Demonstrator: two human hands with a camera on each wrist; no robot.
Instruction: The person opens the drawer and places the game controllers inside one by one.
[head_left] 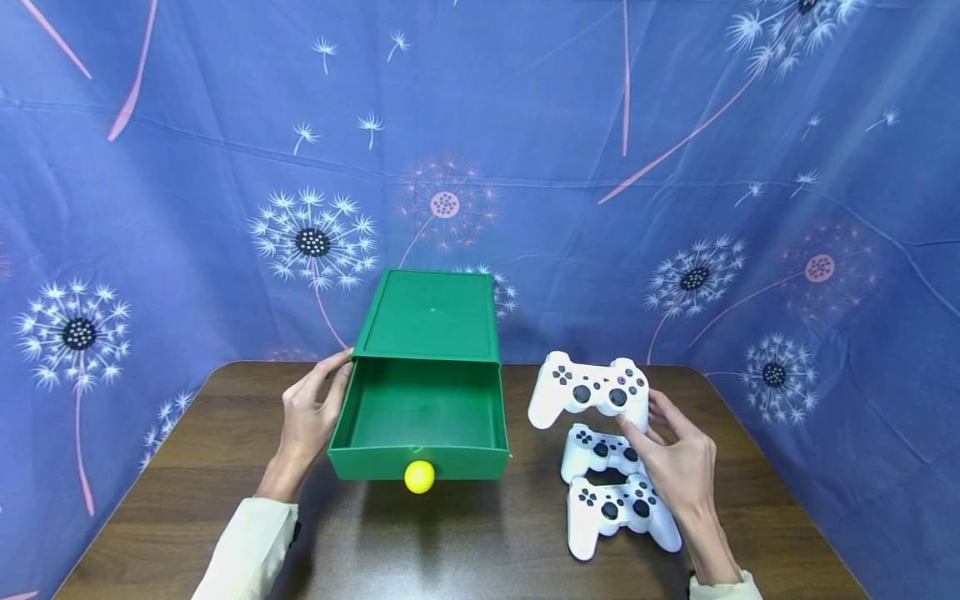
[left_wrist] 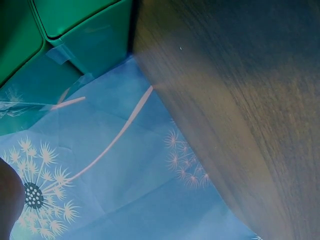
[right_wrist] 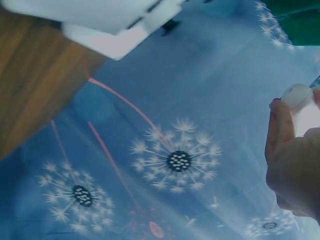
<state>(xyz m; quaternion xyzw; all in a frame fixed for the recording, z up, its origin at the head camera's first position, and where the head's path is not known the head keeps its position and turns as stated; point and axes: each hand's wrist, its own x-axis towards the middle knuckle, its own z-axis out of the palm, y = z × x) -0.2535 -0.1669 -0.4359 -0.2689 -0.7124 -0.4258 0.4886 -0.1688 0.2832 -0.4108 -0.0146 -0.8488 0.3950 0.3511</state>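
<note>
In the head view a white game controller (head_left: 588,387) is raised above the table, its right grip pinched between the thumb and fingers of my right hand (head_left: 678,462). The right wrist view shows that hand (right_wrist: 295,165) around a rounded white end of the controller (right_wrist: 298,97). Two more white controllers lie just below it, a farther one (head_left: 592,450) and a nearer one (head_left: 622,510). My left hand (head_left: 309,412) touches the left side of a green box (head_left: 431,317) with its fingertips. The box's drawer (head_left: 375,462) is pulled out, bare inside, with a yellow ball knob (head_left: 419,477).
A brown wooden table (head_left: 210,500) carries everything. Behind it hangs a blue cloth (head_left: 525,108) with dandelion prints, which also runs along both sides. Clear tape (left_wrist: 60,54) sticks to the green box in the left wrist view.
</note>
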